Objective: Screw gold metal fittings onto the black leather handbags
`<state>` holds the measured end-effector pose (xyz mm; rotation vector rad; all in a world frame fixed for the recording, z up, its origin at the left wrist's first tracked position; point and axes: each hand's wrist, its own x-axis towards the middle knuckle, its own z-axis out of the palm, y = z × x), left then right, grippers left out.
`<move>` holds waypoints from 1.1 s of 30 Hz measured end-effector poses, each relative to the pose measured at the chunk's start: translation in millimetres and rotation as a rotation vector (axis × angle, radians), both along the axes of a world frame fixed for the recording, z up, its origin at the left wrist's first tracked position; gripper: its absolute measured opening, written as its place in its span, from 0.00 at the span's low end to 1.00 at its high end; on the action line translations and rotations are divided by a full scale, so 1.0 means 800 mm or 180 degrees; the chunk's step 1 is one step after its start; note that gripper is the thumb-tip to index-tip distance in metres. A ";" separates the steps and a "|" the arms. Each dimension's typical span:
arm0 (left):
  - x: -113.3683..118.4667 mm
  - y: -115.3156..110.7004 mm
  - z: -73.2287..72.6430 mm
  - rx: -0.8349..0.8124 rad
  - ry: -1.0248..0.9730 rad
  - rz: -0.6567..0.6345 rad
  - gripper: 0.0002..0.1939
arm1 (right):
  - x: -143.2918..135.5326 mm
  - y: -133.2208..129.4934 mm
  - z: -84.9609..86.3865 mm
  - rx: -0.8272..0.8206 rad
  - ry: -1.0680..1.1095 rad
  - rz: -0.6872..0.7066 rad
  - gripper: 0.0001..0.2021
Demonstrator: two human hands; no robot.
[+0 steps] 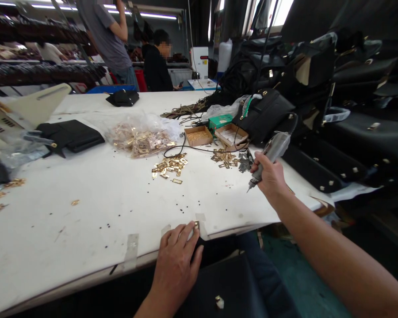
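Black, smooth, leather-like material (pixel 234 282) is spreading below my left hand (pixel 176 260), a small metal clasp (pixel 219 302) shining on it. At the near edge of the counter (pixel 86 238), that hand is lying palm down, fingers close together and thumb apart, the fingertips touching a little gold fitting (pixel 196 225); I cannot tell whether they are pinching it. My right hand (pixel 271 174) is gripping a grey, rod-shaped power screwdriver (pixel 274 147), fingers wrapping its body, its thin bit slanting downward. Flat gold plates (pixel 170 165) are lying in a loose pile. A crinkled clear plastic bag (pixel 142 137) is holding many more; a shallow cardboard box (pixel 199 136) is holding tiny gold parts, near a green box (pixel 220 121). Black specks are dotting the white counter. Black bags (pixel 368 132) are crowding the right side; beyond, a person in grey (pixel 108 35) is standing near another in black (pixel 157 62).
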<state>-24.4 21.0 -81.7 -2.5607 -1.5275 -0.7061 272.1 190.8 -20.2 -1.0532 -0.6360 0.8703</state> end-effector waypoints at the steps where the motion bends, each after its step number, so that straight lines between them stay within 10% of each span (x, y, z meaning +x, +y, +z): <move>1: 0.000 0.000 0.000 0.0002 -0.0038 -0.0018 0.16 | -0.005 0.009 -0.004 0.0052 -0.0091 -0.0087 0.19; 20: 0.000 0.003 -0.004 -0.0162 -0.0415 -0.0038 0.14 | -0.036 0.064 -0.053 -0.0136 -0.0775 -0.0051 0.22; 33: 0.005 -0.001 0.002 -0.0430 -0.0440 0.0058 0.12 | -0.099 -0.022 -0.002 0.0029 0.0151 0.0681 0.22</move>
